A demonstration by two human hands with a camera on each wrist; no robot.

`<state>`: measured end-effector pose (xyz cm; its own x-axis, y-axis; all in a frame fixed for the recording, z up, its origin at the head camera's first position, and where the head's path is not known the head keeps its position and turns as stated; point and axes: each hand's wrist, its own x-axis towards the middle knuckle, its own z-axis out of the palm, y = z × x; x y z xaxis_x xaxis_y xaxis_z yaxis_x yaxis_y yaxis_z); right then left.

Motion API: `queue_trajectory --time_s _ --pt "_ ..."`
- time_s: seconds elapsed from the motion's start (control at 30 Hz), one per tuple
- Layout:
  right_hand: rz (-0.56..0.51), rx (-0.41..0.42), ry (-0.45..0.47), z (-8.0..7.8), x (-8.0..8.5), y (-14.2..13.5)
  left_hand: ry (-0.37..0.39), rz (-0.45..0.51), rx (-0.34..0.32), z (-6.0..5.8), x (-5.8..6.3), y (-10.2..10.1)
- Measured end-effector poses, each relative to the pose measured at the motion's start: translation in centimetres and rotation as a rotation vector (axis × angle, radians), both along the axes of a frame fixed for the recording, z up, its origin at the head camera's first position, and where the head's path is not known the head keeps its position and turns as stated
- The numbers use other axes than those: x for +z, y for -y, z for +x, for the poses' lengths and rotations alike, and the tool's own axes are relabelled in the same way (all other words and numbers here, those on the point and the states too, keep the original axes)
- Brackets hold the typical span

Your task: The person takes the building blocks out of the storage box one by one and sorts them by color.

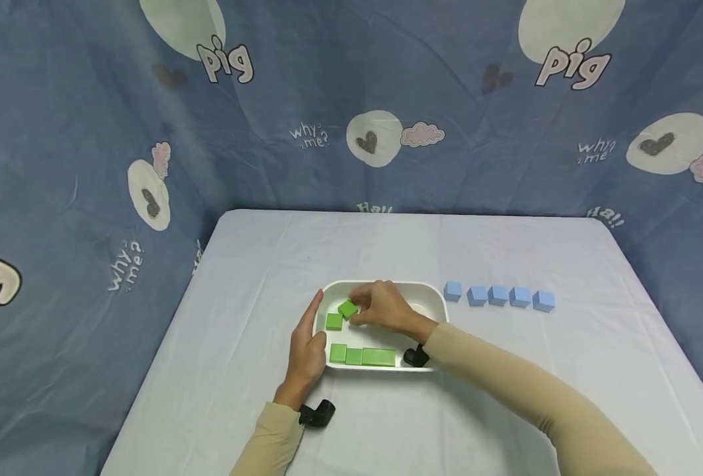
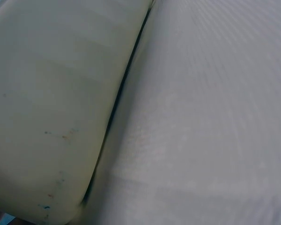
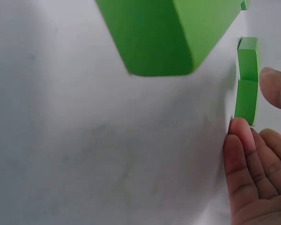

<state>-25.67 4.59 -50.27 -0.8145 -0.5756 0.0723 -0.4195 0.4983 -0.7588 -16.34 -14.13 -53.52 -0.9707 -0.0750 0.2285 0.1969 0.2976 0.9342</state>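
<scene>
A white tray (image 1: pixel 381 334) holds several green blocks. My left hand (image 1: pixel 305 354) rests along its left side, with the index finger straight and the thumb near the rim. In the left wrist view the tray's pale wall (image 2: pixel 51 103) fills the left part; no fingers show clearly. My right hand (image 1: pixel 386 307) is inside the tray, its fingertips at a slanted green block (image 1: pixel 348 309) that nearly meets another green block (image 1: pixel 334 322). In the right wrist view these two line up, the fingertips (image 3: pixel 240 133) at the near end and the thumb apart.
Along the tray's front wall lie a green block (image 1: pixel 338 353), a second one (image 1: pixel 354 357) and a longer green piece (image 1: pixel 378 357). Several blue cubes (image 1: pixel 498 295) stand in a row right of the tray. White cloth (image 1: pixel 256 277) covers the table; a blue printed curtain (image 1: pixel 304 79) hangs behind.
</scene>
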Motion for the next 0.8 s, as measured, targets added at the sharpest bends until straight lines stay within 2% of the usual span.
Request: queue_trajectory --time_s 0.13,0.4,0.63,0.8 --pt "0.007 0.025 0.012 -0.17 -0.25 -0.04 -0.004 0.016 0.002 0.02 0.03 -0.08" --pt "0.009 0.099 0.077 -0.2 -0.38 0.06 0.0 -0.011 0.0 0.06 -0.11 -0.1" --pt "0.049 0.197 0.012 -0.23 -0.51 0.11 -0.002 -0.027 0.003 -0.01 0.1 -0.07" --pt "0.075 0.22 -0.027 -0.22 -0.78 0.28 0.004 -0.035 0.002 0.03 0.31 -0.07"
